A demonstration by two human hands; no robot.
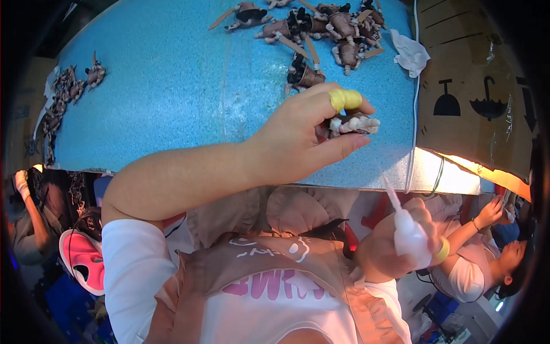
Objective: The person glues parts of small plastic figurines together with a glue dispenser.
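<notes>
My left hand (301, 123) reaches over the blue tabletop (172, 97) and is closed round a small figurine (361, 124). Pale legs or feet of the figurine stick out between thumb and fingers; the rest is hidden in the palm. Yellow tape (345, 100) wraps one finger of that hand. Below the table's near edge, at the right, my right hand (425, 217) grips a white squeeze bottle (410, 238) with a long thin nozzle, which points up and left, apart from the figurine. Both bottle and right hand are slightly blurred.
Brown and black figurines (346, 26) lie heaped at the far side, and more figurines (69, 92) line the left edge. A crumpled white tissue (410, 53) and white cable (416, 114) lie by a cardboard box (470, 80). A co-worker (467, 269) sits at the right.
</notes>
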